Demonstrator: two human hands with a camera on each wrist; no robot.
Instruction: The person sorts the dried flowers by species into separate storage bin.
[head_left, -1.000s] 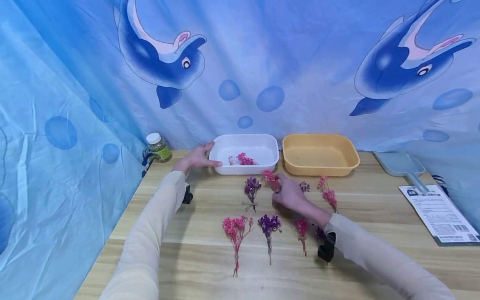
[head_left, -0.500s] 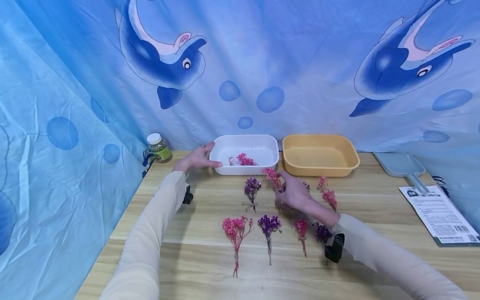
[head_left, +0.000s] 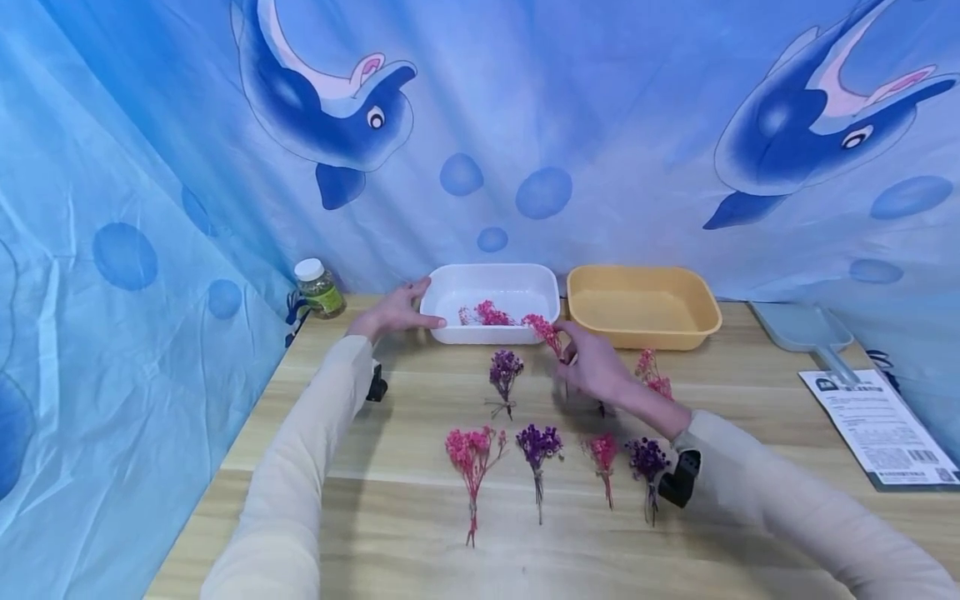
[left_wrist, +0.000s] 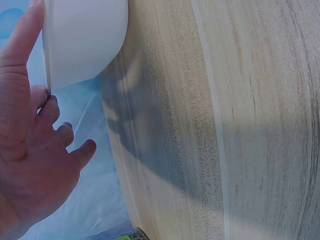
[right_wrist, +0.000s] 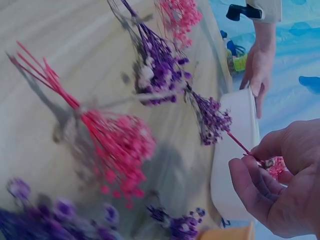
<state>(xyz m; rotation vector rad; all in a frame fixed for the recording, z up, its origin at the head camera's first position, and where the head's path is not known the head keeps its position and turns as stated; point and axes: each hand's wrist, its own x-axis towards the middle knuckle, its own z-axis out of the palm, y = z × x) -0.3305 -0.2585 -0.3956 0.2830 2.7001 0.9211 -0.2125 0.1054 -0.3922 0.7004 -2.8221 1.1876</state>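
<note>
My left hand [head_left: 395, 312] holds the left end of the white tray [head_left: 487, 336], its thumb at the near rim and the other fingers at the side. In the left wrist view the thumb [left_wrist: 22, 37] lies along the rim, with fingertips at the tray's corner. My right hand [head_left: 595, 364] pinches a bunch of pink dried flowers [head_left: 542, 327] by its stems. The pink heads overlap the white tray's near right corner in the head view. Inside that tray lies another pink bunch [head_left: 491, 313]. In the right wrist view, fingers largely hide the held bunch.
A yellow tray [head_left: 645, 340] stands right of the white one. Purple bunches [head_left: 506, 372] and pink bunches [head_left: 471, 467] lie across the wooden table. A lidded jar [head_left: 320, 287] stands back left; a grey dustpan [head_left: 801, 327] and a printed sheet [head_left: 877, 429] lie right.
My right hand has moved away from me, lifting the pink bunch toward the white tray's near right corner. The left hand has stayed at the tray's left end.
</note>
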